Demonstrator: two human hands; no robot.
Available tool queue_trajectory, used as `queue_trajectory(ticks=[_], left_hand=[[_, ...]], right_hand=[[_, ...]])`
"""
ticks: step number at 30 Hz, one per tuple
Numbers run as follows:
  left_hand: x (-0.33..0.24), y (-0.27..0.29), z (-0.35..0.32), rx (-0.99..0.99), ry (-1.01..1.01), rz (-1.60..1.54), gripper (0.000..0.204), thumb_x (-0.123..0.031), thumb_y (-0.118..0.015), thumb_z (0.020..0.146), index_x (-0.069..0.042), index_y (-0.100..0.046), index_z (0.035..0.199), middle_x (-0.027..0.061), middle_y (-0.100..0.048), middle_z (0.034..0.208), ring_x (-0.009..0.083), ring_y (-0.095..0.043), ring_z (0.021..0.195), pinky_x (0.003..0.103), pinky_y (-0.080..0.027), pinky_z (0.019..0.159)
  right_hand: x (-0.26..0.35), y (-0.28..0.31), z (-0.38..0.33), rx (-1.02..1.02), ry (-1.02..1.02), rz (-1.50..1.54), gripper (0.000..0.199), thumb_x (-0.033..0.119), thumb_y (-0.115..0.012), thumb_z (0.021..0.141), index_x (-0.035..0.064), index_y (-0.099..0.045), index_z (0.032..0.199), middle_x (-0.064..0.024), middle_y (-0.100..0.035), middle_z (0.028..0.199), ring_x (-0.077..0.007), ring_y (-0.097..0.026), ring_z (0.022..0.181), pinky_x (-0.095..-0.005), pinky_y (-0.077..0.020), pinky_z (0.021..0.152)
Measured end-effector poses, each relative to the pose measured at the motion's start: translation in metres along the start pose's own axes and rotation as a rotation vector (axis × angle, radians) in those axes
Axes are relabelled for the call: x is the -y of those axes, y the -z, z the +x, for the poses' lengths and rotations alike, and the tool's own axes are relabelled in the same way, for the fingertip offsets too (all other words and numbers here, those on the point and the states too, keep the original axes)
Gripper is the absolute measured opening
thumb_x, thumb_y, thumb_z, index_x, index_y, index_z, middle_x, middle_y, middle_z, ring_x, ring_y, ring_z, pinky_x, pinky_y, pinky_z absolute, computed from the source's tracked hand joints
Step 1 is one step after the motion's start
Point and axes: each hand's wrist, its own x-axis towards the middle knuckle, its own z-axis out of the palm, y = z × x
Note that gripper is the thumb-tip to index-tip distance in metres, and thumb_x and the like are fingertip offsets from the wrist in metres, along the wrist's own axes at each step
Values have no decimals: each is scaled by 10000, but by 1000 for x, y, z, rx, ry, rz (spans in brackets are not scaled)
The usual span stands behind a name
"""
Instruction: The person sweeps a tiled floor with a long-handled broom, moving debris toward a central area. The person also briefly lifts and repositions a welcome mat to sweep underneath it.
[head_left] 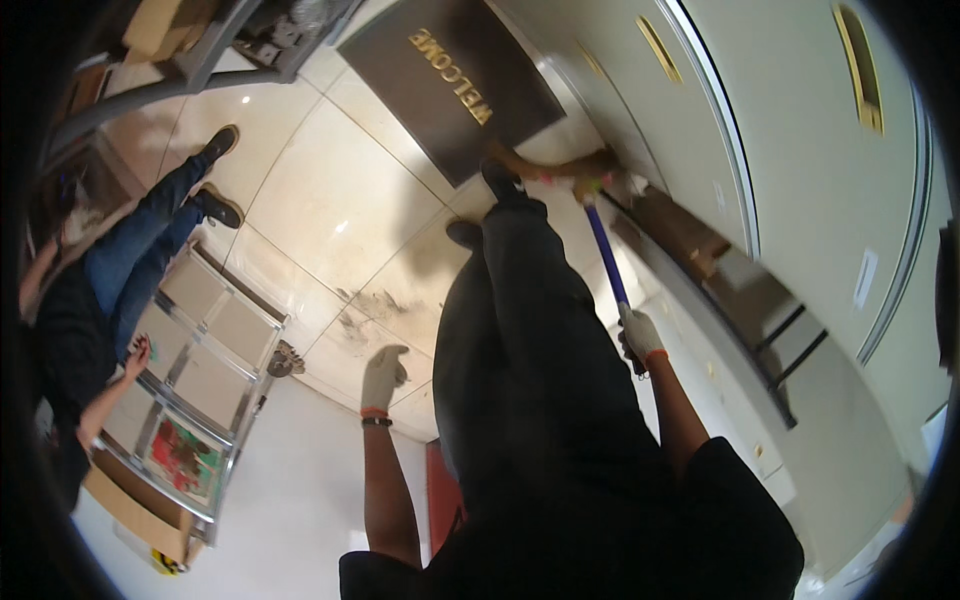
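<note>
My right hand (640,337), in a pale work glove with an orange cuff, is wrapped round the purple-blue handle of a broom (606,250). The broom slants away from me to the right of my legs. Its brownish head lies low on the floor, between my foot and the cabinets, near the dark doormat (455,85). My left hand (383,380) wears a matching glove, with a dark band on the wrist. It hangs over the floor left of my legs, holding nothing, with a finger or thumb stretched out. Dark smudges of dirt (365,310) mark the light tiles beyond it.
Pale cabinets (800,150) with gold handles line the right side, with a dark-legged piece of furniture (735,325) before them. A folding step ladder (215,330) stands at left beside another person (150,240). A cardboard box (140,505) sits below, and a grey shelf rack (205,65) at upper left.
</note>
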Motion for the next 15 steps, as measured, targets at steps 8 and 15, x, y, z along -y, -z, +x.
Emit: queue_trajectory(ticks=[8,15], left_hand=[[-142,4,71,54,-194,481,345,-306,-546,1042,-46,-763,1109,44,-595,619,114,-571,569,296,-457,560],[-288,-86,70,349,-453,827,312,-260,-508,1065,-60,-739,1131,99,-700,852,178,-623,622,361,-520,651]], right_hand=[[105,-1,54,-10,264,82,599,630,-481,1065,53,-641,1044,-69,-611,722,-184,-584,583,-365,-448,510],[-172,-98,72,-79,272,-63,768,683,-428,1050,-33,-701,1008,-204,-694,807,-348,-705,761,-514,-550,755]])
